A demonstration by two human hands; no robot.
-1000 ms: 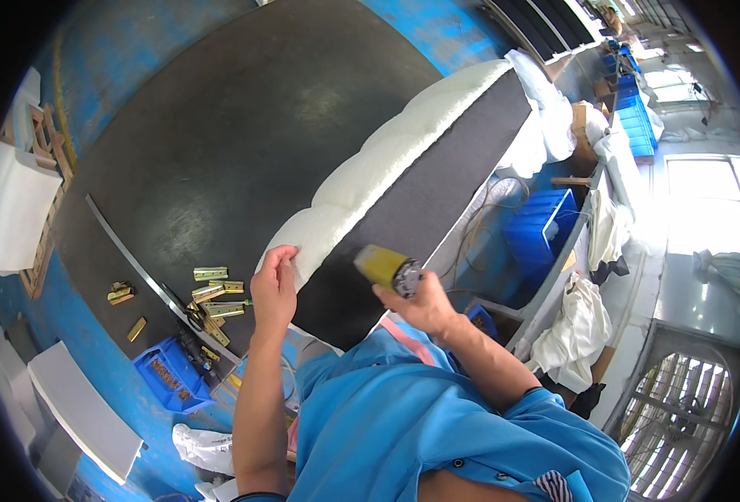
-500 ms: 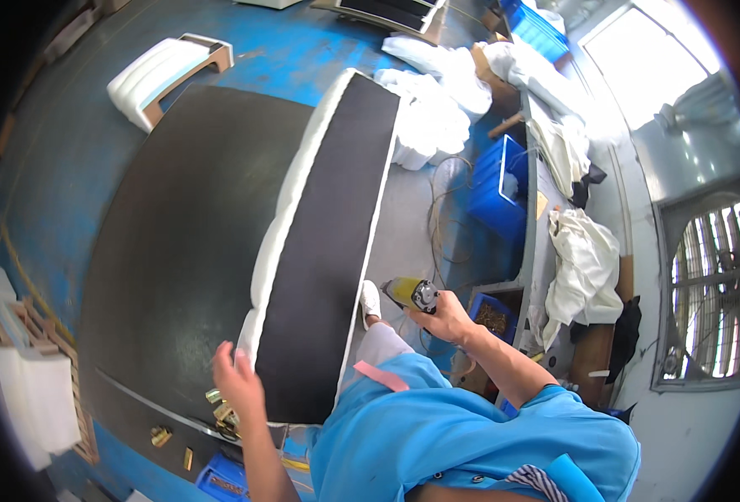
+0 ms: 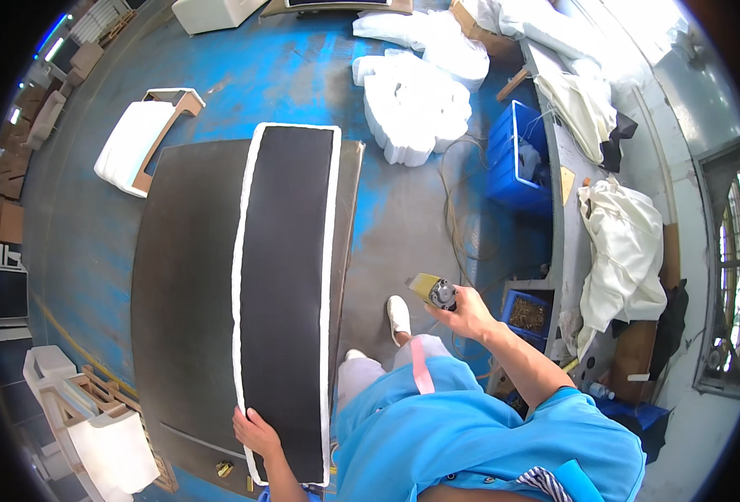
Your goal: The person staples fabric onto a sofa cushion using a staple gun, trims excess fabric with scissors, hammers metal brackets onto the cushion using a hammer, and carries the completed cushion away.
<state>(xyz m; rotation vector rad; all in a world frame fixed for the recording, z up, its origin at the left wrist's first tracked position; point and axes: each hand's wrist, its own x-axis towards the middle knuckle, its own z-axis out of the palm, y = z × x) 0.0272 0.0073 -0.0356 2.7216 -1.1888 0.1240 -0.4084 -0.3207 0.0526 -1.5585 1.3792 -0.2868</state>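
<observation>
A long upholstered panel (image 3: 286,276) lies lengthwise on the dark worktable (image 3: 190,276), its black cloth side up and a white padded rim all round. At the panel's near left corner, my left hand (image 3: 257,432) rests on the white rim and black cloth, fingers extended and not gripping. My right hand (image 3: 470,314) is closed round a yellow and grey staple gun (image 3: 431,289), held in the air right of the panel and apart from it. The gun's grip is mostly hidden in the hand.
Small brass-coloured pieces (image 3: 224,468) lie near the table's front edge. On my right stands a bench (image 3: 566,234) with white fabric (image 3: 621,259), a blue crate (image 3: 516,155) and a blue bin (image 3: 527,314) of small pieces. A hose (image 3: 453,209) trails across the floor. White bundles (image 3: 416,109) lie beyond.
The panel has been turned from a slant to nearly straight and now lies flatter on the table. My left hand has come down onto its rim. My right hand still holds the staple gun.
</observation>
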